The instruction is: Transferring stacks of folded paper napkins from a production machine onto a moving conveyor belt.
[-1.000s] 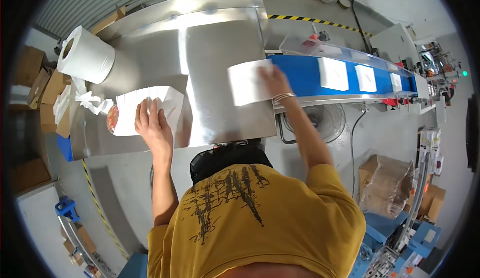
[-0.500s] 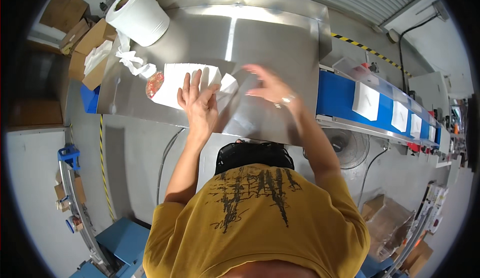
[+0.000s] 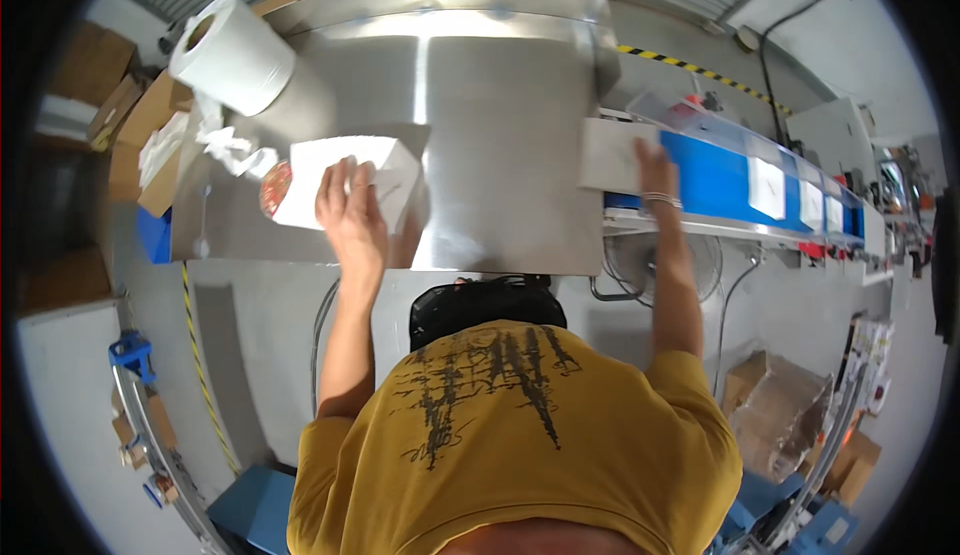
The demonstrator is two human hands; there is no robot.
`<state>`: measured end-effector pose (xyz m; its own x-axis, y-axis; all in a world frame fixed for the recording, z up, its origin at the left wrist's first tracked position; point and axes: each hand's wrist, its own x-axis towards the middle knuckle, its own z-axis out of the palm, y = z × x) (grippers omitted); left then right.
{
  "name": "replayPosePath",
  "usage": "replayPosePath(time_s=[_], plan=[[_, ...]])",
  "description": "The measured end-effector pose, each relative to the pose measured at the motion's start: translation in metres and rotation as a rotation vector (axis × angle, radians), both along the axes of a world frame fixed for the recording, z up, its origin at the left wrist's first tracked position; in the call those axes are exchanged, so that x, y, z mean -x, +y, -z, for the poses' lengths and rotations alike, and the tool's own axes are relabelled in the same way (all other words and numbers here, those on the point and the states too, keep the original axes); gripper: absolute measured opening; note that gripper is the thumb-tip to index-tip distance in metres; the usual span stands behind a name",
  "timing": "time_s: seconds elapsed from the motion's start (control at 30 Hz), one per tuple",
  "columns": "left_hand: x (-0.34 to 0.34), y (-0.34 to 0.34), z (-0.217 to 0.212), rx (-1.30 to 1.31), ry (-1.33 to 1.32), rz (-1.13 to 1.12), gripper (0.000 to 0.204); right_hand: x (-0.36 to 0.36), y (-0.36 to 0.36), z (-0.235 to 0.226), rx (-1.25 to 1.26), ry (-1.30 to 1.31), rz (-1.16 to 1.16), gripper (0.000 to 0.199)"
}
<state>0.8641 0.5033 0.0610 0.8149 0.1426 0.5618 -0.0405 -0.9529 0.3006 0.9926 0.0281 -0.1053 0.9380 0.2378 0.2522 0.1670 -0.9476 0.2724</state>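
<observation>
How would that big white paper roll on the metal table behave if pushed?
The white paper roll seems to stand on end, so it would probably slide or tip rather than roll. Its crumpled tail looks thin, so may trail limply.

Roll [image 3: 245, 67] at far left on table [image 3: 500, 85], paper stack [image 3: 318, 167] nearer, conveyor [image 3: 708, 167] right of table; sheets [image 3: 766, 189] on conveyor

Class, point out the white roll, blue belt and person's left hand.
White roll [image 3: 240, 61]: head view, curved side.
Blue belt [image 3: 712, 169]: head view, bare stretch.
Left hand [image 3: 354, 221]: head view, back of hand.
</observation>
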Motion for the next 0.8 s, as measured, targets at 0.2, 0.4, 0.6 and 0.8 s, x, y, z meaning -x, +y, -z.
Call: replayPosePath(time_s=[0.2,0.4,0.6,0.8], plan=[[-0.001,-0.006,-0.005,0.112,0.058,-0.005,0.027,0.016,0.040,-0.109,-0.373,-0.359,0.383,0.049],[0.003,-0.006,-0.011,0.133,0.082,0.039,0.024,0.016,0.256,-0.155,-1.101,0.849,-0.582,0.061],[0.000,-0.003,-0.020,0.147,0.125,0.045,0.044,-0.001,0.298,-0.129,-1.134,0.852,-0.752,0.042],[-0.002,0.015,-0.009,0.064,0.065,-0.024,0.027,0.022,0.187,-0.074,-1.437,0.423,-0.056,0.042]])
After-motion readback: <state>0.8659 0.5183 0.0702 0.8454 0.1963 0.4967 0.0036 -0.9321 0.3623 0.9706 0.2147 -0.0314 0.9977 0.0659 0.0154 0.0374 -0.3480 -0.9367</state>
